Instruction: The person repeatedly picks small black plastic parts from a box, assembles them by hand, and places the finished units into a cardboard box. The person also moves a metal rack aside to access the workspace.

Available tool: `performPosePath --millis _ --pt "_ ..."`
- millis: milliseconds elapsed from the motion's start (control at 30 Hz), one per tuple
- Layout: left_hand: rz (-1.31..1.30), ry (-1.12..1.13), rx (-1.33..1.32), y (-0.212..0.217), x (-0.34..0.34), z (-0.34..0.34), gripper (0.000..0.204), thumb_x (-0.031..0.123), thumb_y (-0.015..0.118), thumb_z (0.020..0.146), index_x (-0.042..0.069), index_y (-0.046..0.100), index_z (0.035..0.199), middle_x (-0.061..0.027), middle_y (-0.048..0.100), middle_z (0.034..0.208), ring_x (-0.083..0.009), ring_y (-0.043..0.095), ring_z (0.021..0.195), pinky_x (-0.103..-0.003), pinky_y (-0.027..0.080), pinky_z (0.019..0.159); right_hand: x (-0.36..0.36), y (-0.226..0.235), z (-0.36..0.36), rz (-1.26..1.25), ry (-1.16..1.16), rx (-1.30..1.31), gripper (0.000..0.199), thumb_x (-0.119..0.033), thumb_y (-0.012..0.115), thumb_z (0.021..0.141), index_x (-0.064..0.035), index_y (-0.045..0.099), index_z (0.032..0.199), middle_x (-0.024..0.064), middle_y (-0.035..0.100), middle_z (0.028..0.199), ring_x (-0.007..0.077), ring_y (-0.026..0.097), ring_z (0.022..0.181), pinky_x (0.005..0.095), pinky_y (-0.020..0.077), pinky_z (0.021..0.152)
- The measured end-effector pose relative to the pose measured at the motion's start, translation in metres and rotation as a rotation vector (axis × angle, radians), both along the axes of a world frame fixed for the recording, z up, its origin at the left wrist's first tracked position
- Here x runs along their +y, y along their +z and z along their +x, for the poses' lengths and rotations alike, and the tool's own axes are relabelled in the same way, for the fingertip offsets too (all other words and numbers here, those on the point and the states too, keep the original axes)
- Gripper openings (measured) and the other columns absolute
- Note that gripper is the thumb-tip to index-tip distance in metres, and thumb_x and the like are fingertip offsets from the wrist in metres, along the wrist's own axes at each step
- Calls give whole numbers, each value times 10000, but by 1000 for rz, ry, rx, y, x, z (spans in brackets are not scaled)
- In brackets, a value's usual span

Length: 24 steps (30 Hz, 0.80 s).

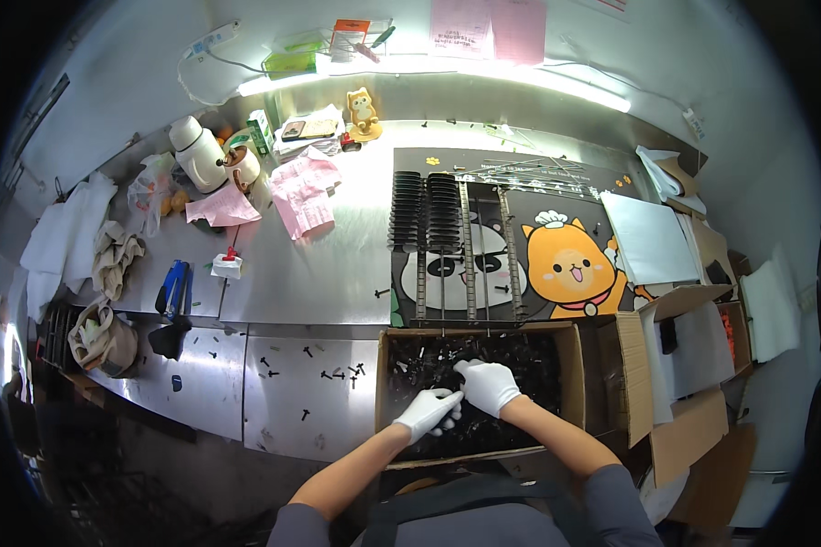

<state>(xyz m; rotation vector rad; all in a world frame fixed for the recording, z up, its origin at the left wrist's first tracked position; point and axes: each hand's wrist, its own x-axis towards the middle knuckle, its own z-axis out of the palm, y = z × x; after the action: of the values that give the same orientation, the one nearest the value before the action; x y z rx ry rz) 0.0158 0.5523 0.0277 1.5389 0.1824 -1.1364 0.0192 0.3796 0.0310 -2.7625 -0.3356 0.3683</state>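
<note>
Both my hands are in white gloves over an open cardboard box (572,374) of small dark plastic parts (529,365). My left hand (429,413) is closed, its fingers curled close to the other hand. My right hand (489,387) is bent with its fingertips drawn together above the parts. Whatever either hand pinches is too small or hidden to make out. Just beyond the box lies a metal rack (470,255) with long bars. Rows of black pieces (426,210) fill its far left part.
A dark mat (570,264) with cartoon animals lies under the rack. Loose black parts (339,375) are scattered on the steel bench at left. A blue tool (172,290), pink papers (303,193) and a white flask (198,155) stand farther off. Opened cartons (689,438) crowd the right.
</note>
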Motion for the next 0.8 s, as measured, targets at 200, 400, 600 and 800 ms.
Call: performPosePath --millis 200,400,600,800 --pt "180 -209 -977 -1 11 14 262 299 567 958 63 658 1025 -136 664 941 -311 646 872 -385 508 772 -21 21 11 363 91 310 355 -197 672 750 -64 666 1080 186 690 866 339 677 815 370 537 765" --pt "9 169 -396 -16 -9 13 284 323 534 977 72 610 867 -33 562 733 -144 549 621 -302 439 515 9 17 -5 106 -86 -86 140 -191 599 816 -78 634 891 160 687 837 352 672 756 448 541 673" --pt "232 -15 -582 7 14 8 520 416 660 886 7 561 1192 -126 674 1015 -203 638 945 -330 483 914 -4 8 -3 220 -224 137 270 -221 660 810 -101 614 1047 175 690 877 363 671 825 444 538 753" --pt "-81 -164 -1204 -1 20 18 244 138 725 799 76 634 1017 -77 661 968 -222 651 882 -315 527 777 -16 52 16 712 -138 734 290 -138 711 771 -18 590 1005 58 656 779 90 647 666 240 485 509"
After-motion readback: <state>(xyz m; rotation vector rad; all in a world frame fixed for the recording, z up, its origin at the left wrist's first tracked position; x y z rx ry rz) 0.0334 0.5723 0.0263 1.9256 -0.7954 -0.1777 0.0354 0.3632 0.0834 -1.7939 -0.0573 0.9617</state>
